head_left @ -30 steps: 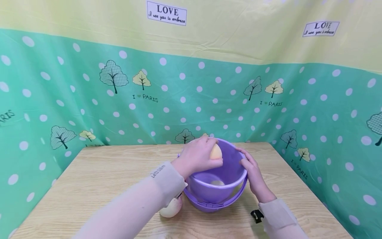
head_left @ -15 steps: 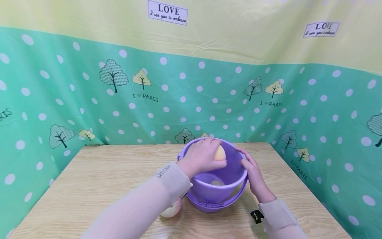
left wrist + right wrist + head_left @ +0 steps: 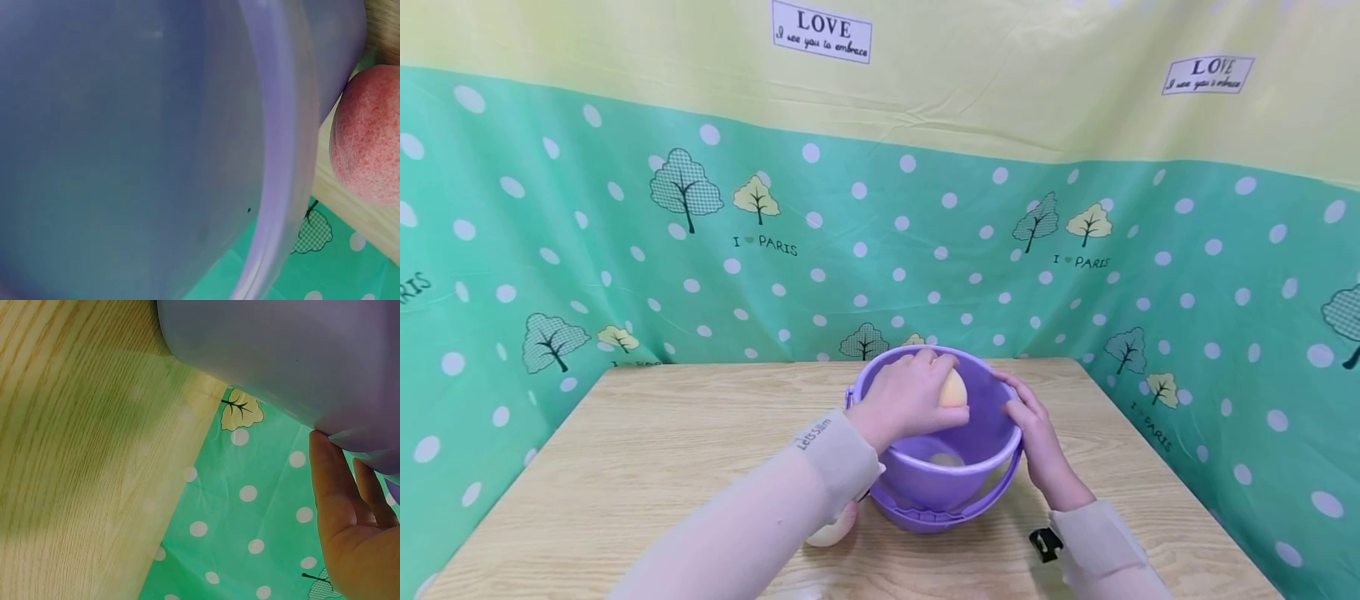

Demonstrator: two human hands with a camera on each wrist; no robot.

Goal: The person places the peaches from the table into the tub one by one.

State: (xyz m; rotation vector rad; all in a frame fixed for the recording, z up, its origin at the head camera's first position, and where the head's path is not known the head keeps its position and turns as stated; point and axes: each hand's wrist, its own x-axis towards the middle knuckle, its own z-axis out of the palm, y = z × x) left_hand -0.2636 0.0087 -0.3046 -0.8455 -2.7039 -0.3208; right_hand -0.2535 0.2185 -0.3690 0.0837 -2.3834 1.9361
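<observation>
A purple bucket (image 3: 925, 492) stands on the table, its mouth tipped towards the head camera and its handle hanging at the front. My left hand (image 3: 904, 395) is over the opening, fingers and thumb curled round a pale orange round fruit (image 3: 953, 390). On the bucket's right, my right hand (image 3: 1036, 429) grips the rim, thumb inside and fingers along the outer wall; in the right wrist view the fingers (image 3: 328, 465) touch that wall. A small pale patch (image 3: 946, 459) shows on the bucket's floor. The left wrist view holds mostly the bucket's rim (image 3: 281, 112).
A peach (image 3: 835, 529) lies on the wooden table (image 3: 700, 450), left of the bucket and partly behind my left sleeve; its red side (image 3: 372, 134) shows in the left wrist view. A green dotted cloth (image 3: 820, 267) hangs behind the table and along both sides.
My left hand has shifted slightly right and down with the fruit, further over the bucket's opening, then stayed nearly still. The right hand and the bucket have not visibly moved.
</observation>
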